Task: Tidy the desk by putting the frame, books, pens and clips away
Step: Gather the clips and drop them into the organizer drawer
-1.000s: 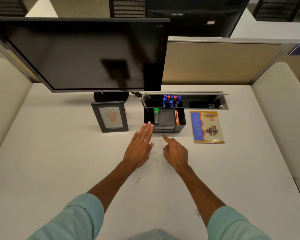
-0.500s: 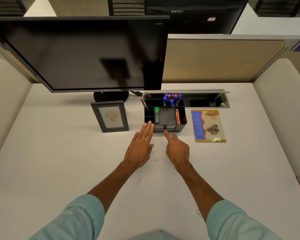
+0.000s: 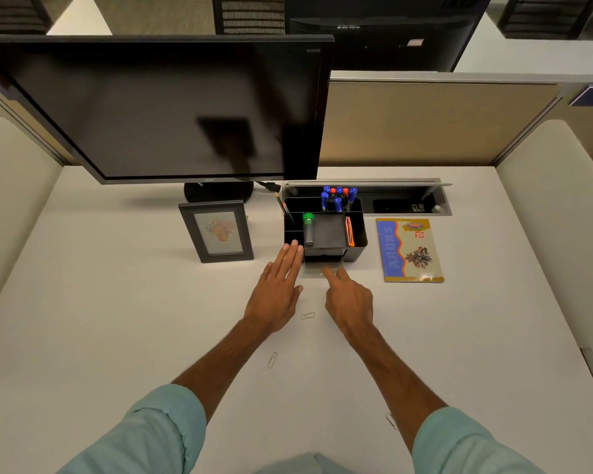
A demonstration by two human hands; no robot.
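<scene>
A black desk organizer (image 3: pixel 356 249) stands mid-desk with blue and red pens (image 3: pixel 338 199) upright in its back section. Its small lower drawer (image 3: pixel 322 263) looks slid out a little and blurred. My left hand (image 3: pixel 276 292) lies flat and open, fingertips against the organizer's front left corner. My right hand (image 3: pixel 350 299) has the fingers curled and the index fingertip at the drawer front. A paper clip (image 3: pixel 307 315) lies between my hands, a second clip (image 3: pixel 272 360) by my left forearm, a third clip (image 3: pixel 391 420) by my right sleeve. The dark photo frame (image 3: pixel 216 230) stands left of the organizer. A book (image 3: pixel 409 249) lies flat on its right.
A large black monitor (image 3: pixel 172 107) on its stand fills the back left. An open cable tray (image 3: pixel 404 203) is sunk in the desk behind the organizer. A green-capped tube (image 3: pixel 308 229), orange bands (image 3: pixel 350 232) and a pencil (image 3: pixel 285 208) sit in the organizer. Padded partitions flank the white desk (image 3: pixel 117 319).
My right index finger went forward to the drawer front, then drew back toward me, and the small drawer has slid out a little. My left hand stayed against the organizer.
</scene>
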